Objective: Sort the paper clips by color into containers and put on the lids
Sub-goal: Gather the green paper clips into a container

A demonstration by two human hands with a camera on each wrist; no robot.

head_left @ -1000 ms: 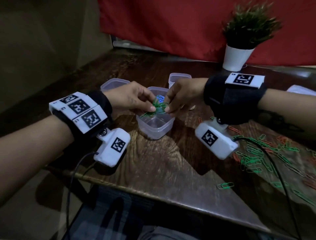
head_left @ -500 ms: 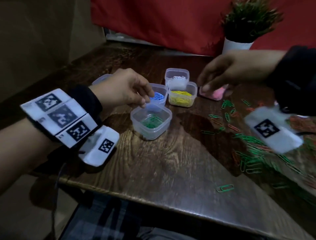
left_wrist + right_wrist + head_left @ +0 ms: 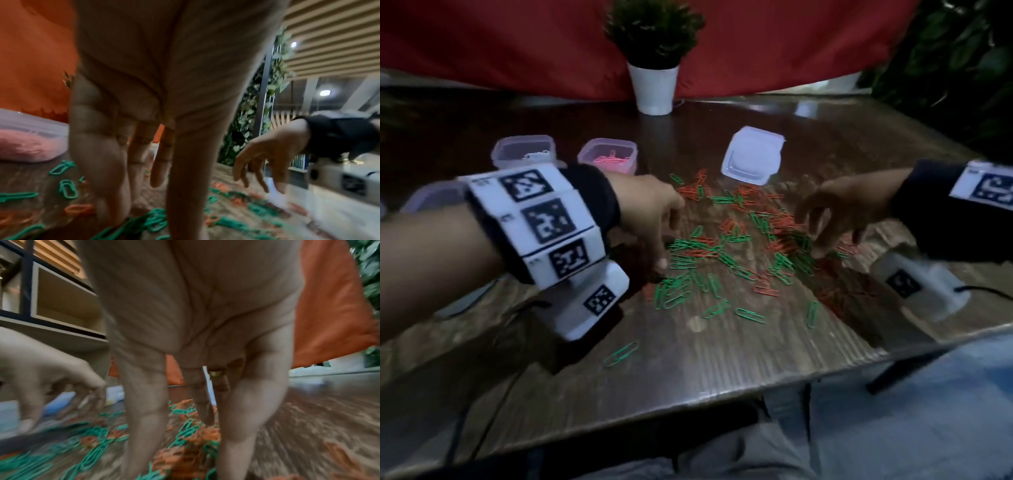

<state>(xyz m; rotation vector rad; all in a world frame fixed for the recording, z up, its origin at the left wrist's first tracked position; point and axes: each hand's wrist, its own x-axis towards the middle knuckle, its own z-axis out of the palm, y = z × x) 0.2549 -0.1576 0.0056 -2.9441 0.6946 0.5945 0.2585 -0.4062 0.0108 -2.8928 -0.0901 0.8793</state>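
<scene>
A loose pile of green and red paper clips [image 3: 739, 240] lies spread over the dark wooden table [image 3: 722, 359]. My left hand [image 3: 664, 246] reaches down at the pile's left edge, fingers straight, tips touching green clips [image 3: 152, 222]. My right hand [image 3: 822, 240] hovers over the pile's right side with spread fingers pointing down onto clips [image 3: 185, 431]. Neither hand holds anything. A clear container with pink clips [image 3: 608, 159] and one with white clips [image 3: 524, 152] stand at the back left. A stack of clear lids [image 3: 751, 156] sits behind the pile.
A potted plant [image 3: 654, 51] stands at the back edge before a red cloth. Another clear container [image 3: 431, 198] shows partly behind my left wrist. A stray green clip [image 3: 620, 354] lies near the table's front edge [image 3: 688, 401]. Cables trail from both wrist cameras.
Both hands have left the container of green clips and moved right to the loose pile, and now reach down onto it. That container has dropped out of view.
</scene>
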